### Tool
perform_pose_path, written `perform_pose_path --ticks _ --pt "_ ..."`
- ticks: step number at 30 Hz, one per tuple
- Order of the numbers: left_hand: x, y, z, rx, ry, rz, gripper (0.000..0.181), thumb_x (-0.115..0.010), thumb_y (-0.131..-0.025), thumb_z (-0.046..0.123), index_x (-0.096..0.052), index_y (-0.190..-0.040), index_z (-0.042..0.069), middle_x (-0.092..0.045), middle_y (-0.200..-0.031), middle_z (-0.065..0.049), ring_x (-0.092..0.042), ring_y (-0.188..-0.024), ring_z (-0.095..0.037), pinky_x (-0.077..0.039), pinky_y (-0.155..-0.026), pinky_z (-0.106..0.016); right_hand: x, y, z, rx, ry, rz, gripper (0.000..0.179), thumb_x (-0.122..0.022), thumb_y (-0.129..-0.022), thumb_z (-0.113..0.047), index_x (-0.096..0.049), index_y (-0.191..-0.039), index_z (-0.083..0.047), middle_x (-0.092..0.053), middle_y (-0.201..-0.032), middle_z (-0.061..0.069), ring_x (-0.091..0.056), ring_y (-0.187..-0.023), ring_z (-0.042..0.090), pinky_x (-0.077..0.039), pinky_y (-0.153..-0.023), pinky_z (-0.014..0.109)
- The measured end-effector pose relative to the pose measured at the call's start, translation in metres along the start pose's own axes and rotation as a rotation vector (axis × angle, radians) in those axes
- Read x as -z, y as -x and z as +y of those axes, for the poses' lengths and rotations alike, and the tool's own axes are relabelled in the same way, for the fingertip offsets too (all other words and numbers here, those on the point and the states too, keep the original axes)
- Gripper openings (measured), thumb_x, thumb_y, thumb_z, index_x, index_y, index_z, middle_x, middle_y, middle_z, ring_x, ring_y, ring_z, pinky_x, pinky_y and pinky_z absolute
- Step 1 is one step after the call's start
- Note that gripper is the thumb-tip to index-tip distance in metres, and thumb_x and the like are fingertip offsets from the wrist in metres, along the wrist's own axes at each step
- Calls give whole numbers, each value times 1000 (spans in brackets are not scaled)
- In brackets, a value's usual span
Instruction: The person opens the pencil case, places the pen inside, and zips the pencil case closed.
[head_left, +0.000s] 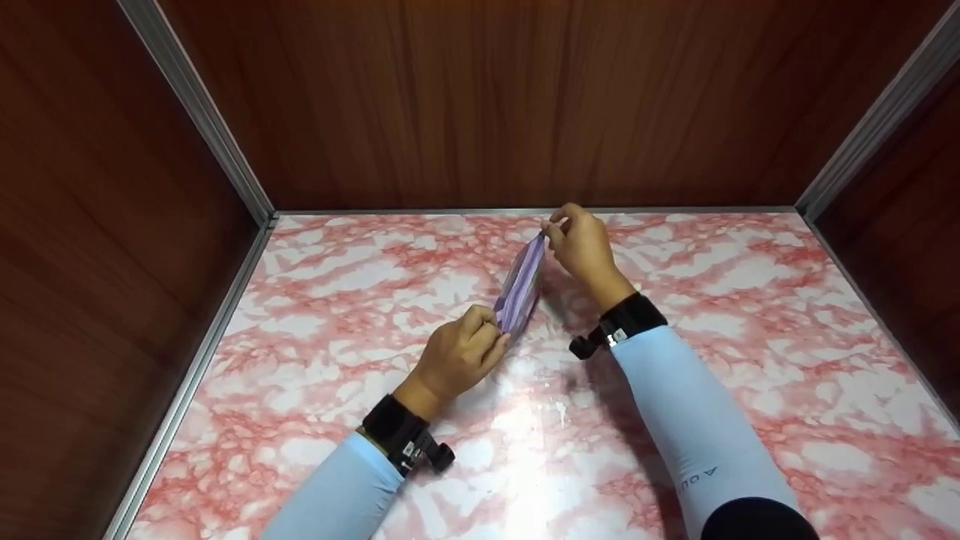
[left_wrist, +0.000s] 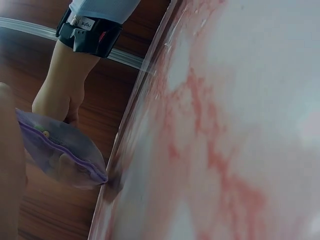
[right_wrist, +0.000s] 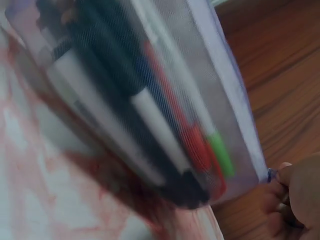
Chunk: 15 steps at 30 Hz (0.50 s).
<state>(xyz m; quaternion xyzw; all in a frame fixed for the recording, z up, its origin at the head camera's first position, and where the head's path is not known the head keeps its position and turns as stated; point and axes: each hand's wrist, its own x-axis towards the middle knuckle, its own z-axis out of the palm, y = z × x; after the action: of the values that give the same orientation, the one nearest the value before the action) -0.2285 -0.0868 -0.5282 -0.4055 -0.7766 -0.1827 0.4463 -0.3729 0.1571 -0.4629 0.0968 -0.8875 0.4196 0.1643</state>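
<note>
A purple mesh zip pouch (head_left: 520, 289) is held up on edge above the table between both hands. Pens and markers (right_wrist: 160, 115) show through its mesh in the right wrist view, among them white-bodied ones with dark caps, a red one and a green-tipped one. My left hand (head_left: 463, 352) grips the near end of the pouch with curled fingers. At the far top corner, my right hand (head_left: 581, 241) pinches the pouch's tip between thumb and finger. The zipper (left_wrist: 60, 147) runs along the upper edge; whether it is fully closed I cannot tell.
Under the pouch lies a table (head_left: 337, 300) with a red-and-white marbled top. Dark wood panels (head_left: 480, 105) stand behind it and at both sides, joined by metal corner strips (head_left: 217, 127). Each wrist wears a black strap (head_left: 634, 313) with a small camera.
</note>
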Motion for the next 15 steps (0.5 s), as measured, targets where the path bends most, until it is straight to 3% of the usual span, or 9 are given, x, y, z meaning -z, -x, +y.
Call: perform_pose_path --ticks 4,7,12,15 --pt "0 0 2 3 -11 -28 29 -61 -116 24 -66 -94 6 -65 -109 -12 -68 -72 -19 -61 -60 -27 1 14 -8 -34 -94 -67 24 -73 -109 -13 -61 -121 4 -76 -77 17 -65 -55 9 -52 -50 18" --pt "1 -1 2 14 -27 -50 24 -71 -110 24 -67 -95 6 -65 -110 -12 -67 -74 -19 -61 -61 -27 4 27 -18 -83 -35 -162 37 -75 -107 -19 -55 -132 -1 -73 -80 10 -64 -57 11 -53 -52 23" --pt "-1 -4 6 20 -42 -105 22 -81 -104 25 -70 -99 7 -64 -109 -9 -65 -76 -17 -59 -60 -26 14 47 -36 -196 96 -352 66 -83 -103 -41 -48 -149 -10 -73 -94 13 -70 -66 22 -56 -58 33" --pt "-5 -6 11 25 -36 -134 20 -83 -103 25 -72 -101 8 -65 -109 -7 -65 -76 -17 -58 -60 -27 19 57 -39 -208 146 -401 72 -86 -100 -43 -49 -153 -12 -76 -99 14 -73 -72 23 -58 -62 32"
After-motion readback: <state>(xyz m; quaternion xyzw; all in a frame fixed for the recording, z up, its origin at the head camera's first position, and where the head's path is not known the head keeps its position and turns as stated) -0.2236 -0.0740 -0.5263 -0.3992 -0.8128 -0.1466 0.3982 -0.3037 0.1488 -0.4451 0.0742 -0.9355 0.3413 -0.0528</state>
